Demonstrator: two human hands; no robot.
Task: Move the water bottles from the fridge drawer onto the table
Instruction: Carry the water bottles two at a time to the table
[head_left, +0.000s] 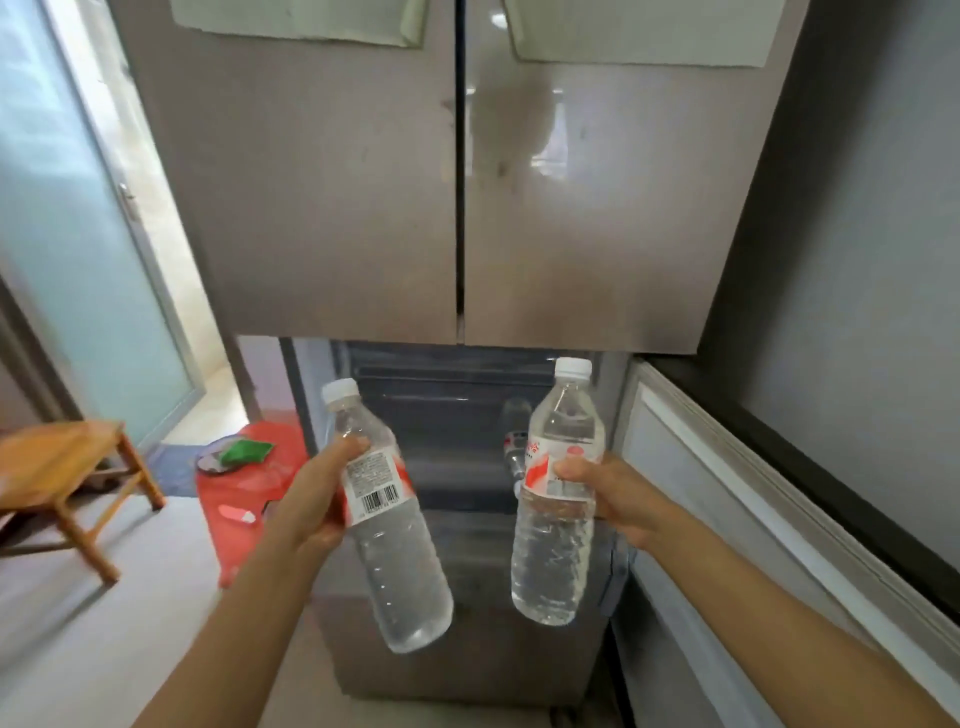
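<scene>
I hold two clear water bottles with white caps and red-and-white labels above the open fridge drawer. My left hand grips the left bottle around its label, and this bottle leans with its cap to the upper left. My right hand grips the right bottle at the label, nearly upright. Another bottle lies deeper in the dark drawer, partly hidden behind the right bottle.
The closed grey upper fridge doors fill the top of the view. A red plastic stool with a green item stands left of the fridge, and a wooden stool further left. A white open door panel runs along the right.
</scene>
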